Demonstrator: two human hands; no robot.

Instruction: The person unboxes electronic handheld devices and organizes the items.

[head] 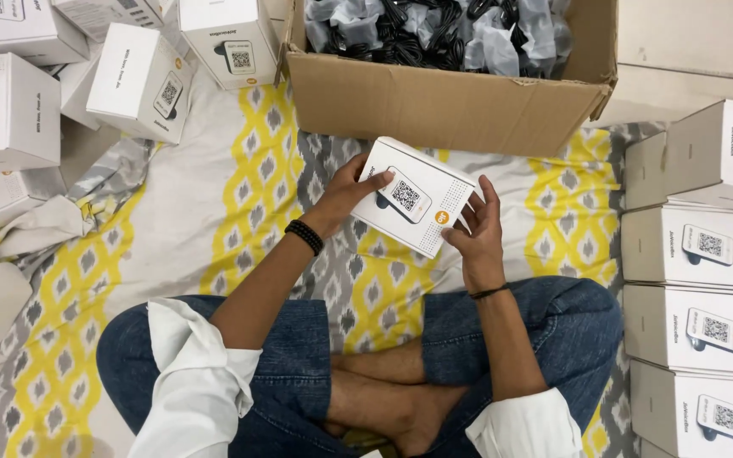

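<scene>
head view: both hands' palms hide behind the white box (414,197) held.

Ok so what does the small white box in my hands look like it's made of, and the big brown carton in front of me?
The small white box, held between left hand and right hand, looks like thin printed paperboard: smooth matte faces, crisp folded edges. The big brown carton looks like corrugated cardboard: raw brown surface, thick flaps with creases, probably uncoated.

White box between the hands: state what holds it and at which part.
Both hands hold the white box: the left hand grips its left end, thumb on the printed face, and the right hand its lower right corner.
</scene>
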